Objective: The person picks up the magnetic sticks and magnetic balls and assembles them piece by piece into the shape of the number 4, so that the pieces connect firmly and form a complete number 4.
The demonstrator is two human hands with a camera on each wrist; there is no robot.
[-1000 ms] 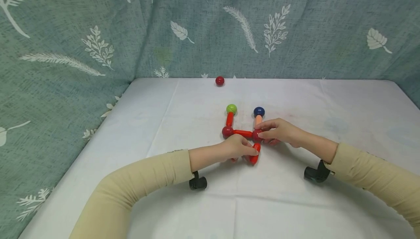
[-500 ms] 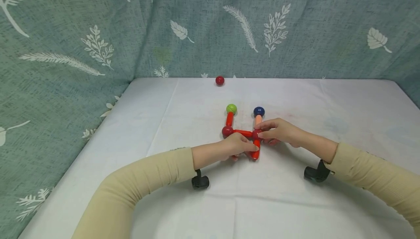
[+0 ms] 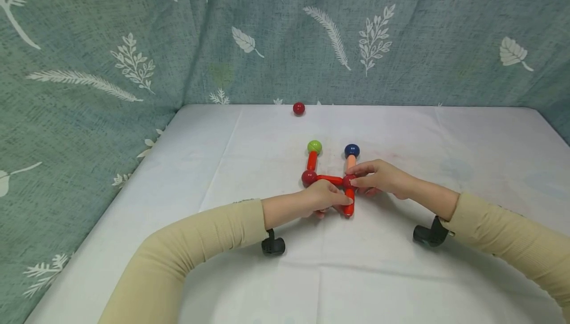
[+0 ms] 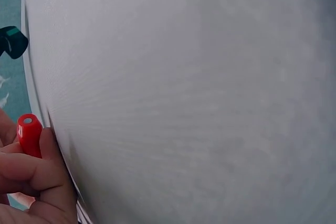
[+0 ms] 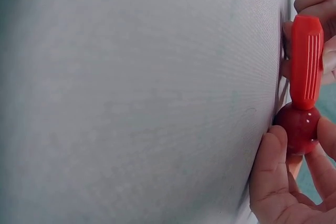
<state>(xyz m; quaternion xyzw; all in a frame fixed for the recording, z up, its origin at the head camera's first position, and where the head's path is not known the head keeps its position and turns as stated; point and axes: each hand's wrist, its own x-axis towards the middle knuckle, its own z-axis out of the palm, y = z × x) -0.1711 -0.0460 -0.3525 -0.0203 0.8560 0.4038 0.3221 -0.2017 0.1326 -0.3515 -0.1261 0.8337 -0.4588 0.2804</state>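
Note:
On the white cloth lies a figure of balls and rods shaped like an H without its lower left leg. My left hand (image 3: 321,197) pinches a ridged red rod (image 5: 306,61) at the lower right; its hollow end shows in the left wrist view. That rod's upper end meets a dark red ball (image 5: 299,128), which my right hand (image 3: 380,178) holds between thumb and fingers. From this ball a red crossbar rod (image 3: 330,179) runs left to another dark red ball (image 3: 309,178). A peach rod (image 3: 351,162) leads up to a blue ball (image 3: 352,150).
On the left side a red rod (image 3: 312,161) joins a green ball (image 3: 314,147). A loose dark red ball (image 3: 299,109) sits at the far edge of the white-covered table (image 3: 249,165). A leaf-patterned green curtain (image 3: 285,42) hangs behind.
My left hand has moved slightly up and right, bringing the red rod from a tilted position into line against the right dark red ball. My right hand has stayed on the ball.

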